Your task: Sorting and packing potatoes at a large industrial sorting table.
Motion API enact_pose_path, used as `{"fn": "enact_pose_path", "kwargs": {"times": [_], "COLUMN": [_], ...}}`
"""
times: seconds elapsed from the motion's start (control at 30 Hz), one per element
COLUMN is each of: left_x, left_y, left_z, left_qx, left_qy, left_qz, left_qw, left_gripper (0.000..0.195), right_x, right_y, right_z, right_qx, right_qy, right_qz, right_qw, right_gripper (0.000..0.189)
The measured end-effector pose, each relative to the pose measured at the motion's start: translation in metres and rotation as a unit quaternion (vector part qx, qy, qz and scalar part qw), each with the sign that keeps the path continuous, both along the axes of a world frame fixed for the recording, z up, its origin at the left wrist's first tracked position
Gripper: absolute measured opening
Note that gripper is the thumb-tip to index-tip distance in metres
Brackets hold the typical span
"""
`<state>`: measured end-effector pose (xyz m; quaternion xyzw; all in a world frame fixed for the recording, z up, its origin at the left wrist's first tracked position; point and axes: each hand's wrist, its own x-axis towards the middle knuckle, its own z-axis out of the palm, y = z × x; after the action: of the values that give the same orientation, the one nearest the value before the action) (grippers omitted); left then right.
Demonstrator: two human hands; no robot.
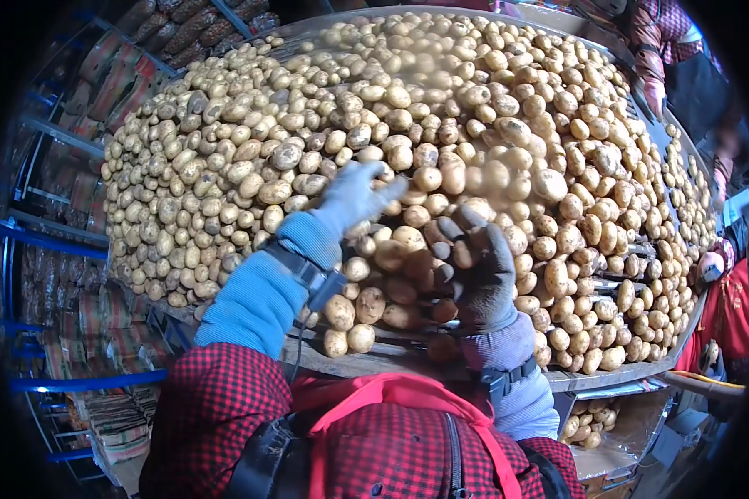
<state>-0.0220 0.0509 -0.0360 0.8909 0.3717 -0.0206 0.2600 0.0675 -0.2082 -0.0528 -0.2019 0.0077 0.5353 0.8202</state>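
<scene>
A broad heap of potatoes [324, 125] covers the sorting table in front of me, its front rim [334, 355] close to my body. My left hand [356, 193], in a light grey-blue glove, is over the middle of the heap. Its fingers are apart and blurred, and I see nothing held in it. To its right, my right hand [487, 274] wears a dark grey glove with the fingers curled. A potato [462, 254] shows between those fingers and the palm. Shadow partly hides the potatoes between my two hands.
Slatted gaps [605, 284] show through the potatoes at the right. Below the rim is an open carton [624, 430] holding potatoes. Blue metal racks [62, 243] with stacked packaging [103, 337] stand at the left. Other people's sleeves [649, 62] and red clothing [730, 312] border the right side.
</scene>
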Motion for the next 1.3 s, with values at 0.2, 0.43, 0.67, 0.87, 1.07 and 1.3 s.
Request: {"fn": "enact_pose_path", "kwargs": {"times": [0.2,0.43,0.67,0.87,1.07,1.3], "left_x": [-0.025,-0.015,0.006,-0.003,-0.009,-0.051], "left_y": [-0.040,0.080,0.098,0.028,-0.081,0.039], "left_z": [0.014,0.001,-0.026,0.014,0.050,0.031], "left_qx": [-0.067,0.297,0.366,0.004,0.119,0.354], "left_qy": [-0.095,0.158,0.107,-0.223,-0.335,-0.051], "left_qz": [-0.213,-0.129,-0.102,-0.013,-0.314,-0.128], "left_qw": [0.970,0.933,0.919,0.975,0.880,0.925], "left_gripper": [0.066,0.046,0.035,0.041,0.040,0.058], "right_x": [-0.004,-0.013,-0.002,-0.002,-0.005,0.006], "right_y": [-0.005,0.004,0.001,0.001,0.000,-0.003], "right_z": [-0.016,-0.021,-0.007,-0.014,0.009,-0.006], "right_qx": [0.024,-0.011,-0.053,-0.006,-0.006,0.094], "right_qy": [-0.197,-0.270,-0.028,0.042,-0.030,0.003], "right_qz": [-0.118,-0.117,-0.003,0.020,0.039,0.084], "right_qw": [0.973,0.956,0.998,0.999,0.999,0.992], "right_gripper": [0.055,0.061,0.052,0.042,0.058,0.054]}}
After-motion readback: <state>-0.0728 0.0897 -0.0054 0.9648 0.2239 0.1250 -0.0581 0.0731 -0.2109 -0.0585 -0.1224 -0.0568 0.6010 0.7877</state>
